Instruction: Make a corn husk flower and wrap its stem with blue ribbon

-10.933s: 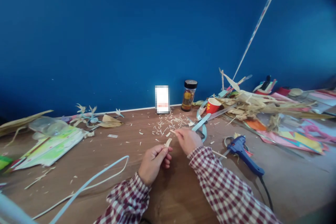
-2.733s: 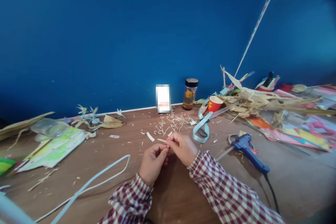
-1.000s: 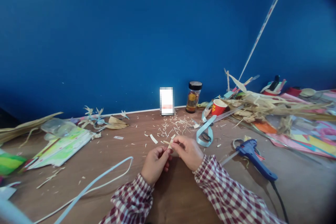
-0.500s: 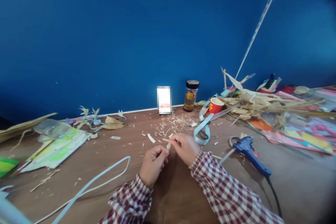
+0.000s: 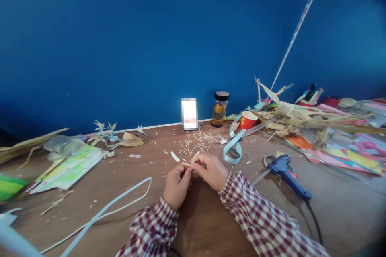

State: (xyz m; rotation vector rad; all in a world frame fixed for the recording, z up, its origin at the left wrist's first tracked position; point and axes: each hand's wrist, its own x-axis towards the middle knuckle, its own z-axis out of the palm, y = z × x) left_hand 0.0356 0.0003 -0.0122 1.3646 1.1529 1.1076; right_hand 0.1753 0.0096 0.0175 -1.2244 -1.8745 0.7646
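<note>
A short pale strip of dried husk point(image 5: 195, 158) is pinched between my two hands above the wooden table. My left hand point(image 5: 175, 186) is closed, thumb against fingers, on its near end. My right hand point(image 5: 212, 172) meets it at the fingertips, thumb and forefinger closed on the same strip, which looks folded or crossed there. The fingers hide part of it. Beyond my hands lie many pale clippings point(image 5: 200, 142). A loop of light blue ribbon point(image 5: 231, 148) sits past my right hand, with scissors handles partly visible inside it.
A blue glue gun point(image 5: 288, 174) lies to the right, its cord running toward me. Behind it are piled dry husks point(image 5: 289, 116) and a red paper cup point(image 5: 249, 119). A lidded jar point(image 5: 220, 109) stands by the wall. At left are a green-and-white packet point(image 5: 72, 166) and blue tubing point(image 5: 114, 198).
My fingertips have drawn closer together around the strip, and its visible ends have turned. My right hand has shifted slightly left. The things on the table have stayed put.
</note>
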